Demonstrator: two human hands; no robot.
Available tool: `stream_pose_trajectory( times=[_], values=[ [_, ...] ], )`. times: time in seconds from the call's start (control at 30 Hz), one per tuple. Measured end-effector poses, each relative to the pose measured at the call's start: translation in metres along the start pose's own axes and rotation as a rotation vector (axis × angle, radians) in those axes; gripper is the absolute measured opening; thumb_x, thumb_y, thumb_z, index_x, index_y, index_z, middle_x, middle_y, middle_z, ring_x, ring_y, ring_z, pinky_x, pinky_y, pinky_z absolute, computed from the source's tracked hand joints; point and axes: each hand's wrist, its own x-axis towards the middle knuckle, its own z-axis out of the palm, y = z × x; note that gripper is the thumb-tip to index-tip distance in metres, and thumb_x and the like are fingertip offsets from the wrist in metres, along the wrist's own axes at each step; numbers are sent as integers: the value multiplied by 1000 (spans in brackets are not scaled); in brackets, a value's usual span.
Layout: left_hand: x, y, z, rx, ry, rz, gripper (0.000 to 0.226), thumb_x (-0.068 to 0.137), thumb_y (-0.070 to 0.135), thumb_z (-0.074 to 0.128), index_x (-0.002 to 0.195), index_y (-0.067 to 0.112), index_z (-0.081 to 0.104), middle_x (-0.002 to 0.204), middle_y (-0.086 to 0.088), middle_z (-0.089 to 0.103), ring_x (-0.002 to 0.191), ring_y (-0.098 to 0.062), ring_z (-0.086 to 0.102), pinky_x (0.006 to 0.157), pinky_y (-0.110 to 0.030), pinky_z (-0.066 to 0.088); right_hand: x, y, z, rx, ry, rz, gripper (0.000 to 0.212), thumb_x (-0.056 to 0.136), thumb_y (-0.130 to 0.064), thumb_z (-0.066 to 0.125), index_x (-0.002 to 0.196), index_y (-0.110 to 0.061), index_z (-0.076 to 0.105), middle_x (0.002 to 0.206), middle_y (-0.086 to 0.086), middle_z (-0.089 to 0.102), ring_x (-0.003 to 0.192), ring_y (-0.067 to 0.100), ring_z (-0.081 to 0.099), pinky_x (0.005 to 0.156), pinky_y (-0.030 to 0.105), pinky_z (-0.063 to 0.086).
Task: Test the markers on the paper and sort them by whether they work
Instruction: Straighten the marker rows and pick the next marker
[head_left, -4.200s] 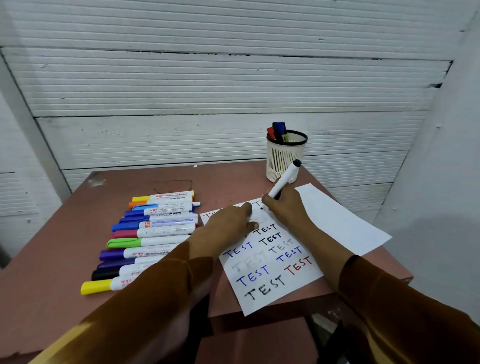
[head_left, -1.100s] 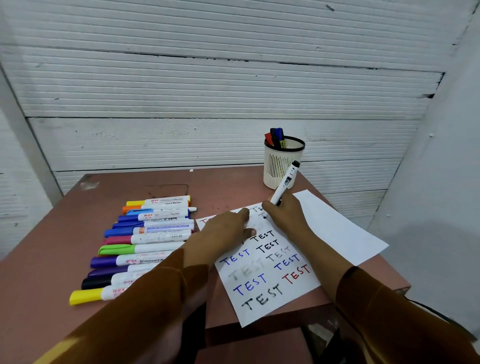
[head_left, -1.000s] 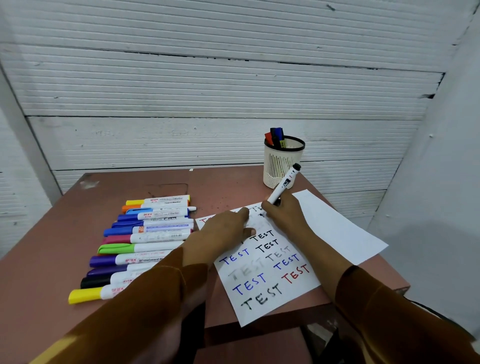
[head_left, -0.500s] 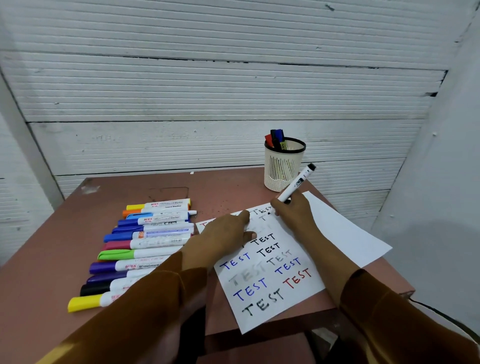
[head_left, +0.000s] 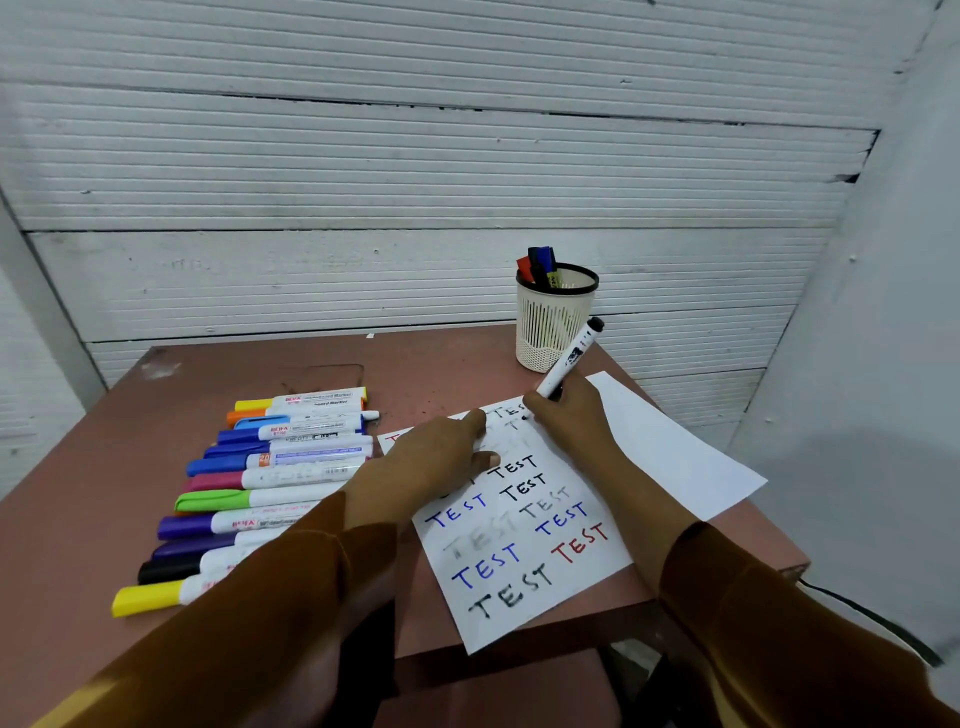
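Note:
A white sheet of paper (head_left: 524, 571) lies on the table, covered with the word TEST in black, blue, red and faint grey. My left hand (head_left: 431, 467) presses flat on its upper left part, fingers spread. My right hand (head_left: 571, 421) grips a white marker with a black end (head_left: 569, 358), tilted up to the right, its tip down at the paper's top edge near freshly written letters. A row of several capped coloured markers (head_left: 260, 483) lies side by side left of the paper.
A cream mesh pen cup (head_left: 553, 322) holding a few markers stands at the table's back right. A second blank sheet (head_left: 675, 457) lies under and right of the written one. The brown table (head_left: 104, 467) ends close on the right and front. A white ribbed wall is behind.
My right hand has shifted slightly along the top line of the paper with the marker, whose tilt has changed a little. My left hand stays pressed on the sheet. The view has moved slightly.

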Motion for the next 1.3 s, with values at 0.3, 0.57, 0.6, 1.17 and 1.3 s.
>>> stream_pose_trajectory(
  times=[0.3, 0.57, 0.6, 1.17, 1.3],
  values=[
    [-2, 0, -1, 1, 1, -3, 43, 95, 41, 43, 128, 14, 36, 109, -15, 58, 81, -19, 44, 68, -29, 36, 0, -1, -1, 53, 22, 28, 10, 80, -5, 61, 87, -7, 54, 72, 0, 56, 73, 22, 57, 74, 34, 48],
    [-2, 0, -1, 1, 8, 0, 42, 95, 41, 43, 127, 14, 37, 107, -14, 58, 79, -19, 44, 67, -29, 34, -4, -2, 1, -77, 14, -59, 13, 80, -5, 60, 90, 1, 56, 80, 11, 57, 73, 20, 54, 66, 28, 42],
    [-2, 0, -1, 1, 10, 0, 42, 95, 41, 43, 126, 14, 37, 107, -14, 58, 79, -19, 44, 67, -29, 34, -4, -3, 2, -92, 0, -68, 13, 80, -5, 60, 90, 2, 56, 79, 11, 57, 73, 20, 53, 66, 28, 41],
    [-2, -2, -1, 1, 16, 12, 43, 95, 42, 44, 127, 14, 37, 108, -15, 58, 81, -19, 44, 68, -29, 34, 4, 3, -1, 73, 68, 24, 13, 82, -5, 60, 92, -8, 51, 80, 10, 58, 72, 21, 56, 61, 23, 43],
    [-2, -2, 0, 0, 9, 14, 43, 95, 42, 44, 126, 13, 37, 108, -15, 58, 81, -19, 44, 68, -29, 34, 6, 2, -8, 407, 88, 80, 15, 85, -4, 62, 80, -17, 56, 73, 7, 63, 63, 18, 60, 65, 29, 51]
  ],
)
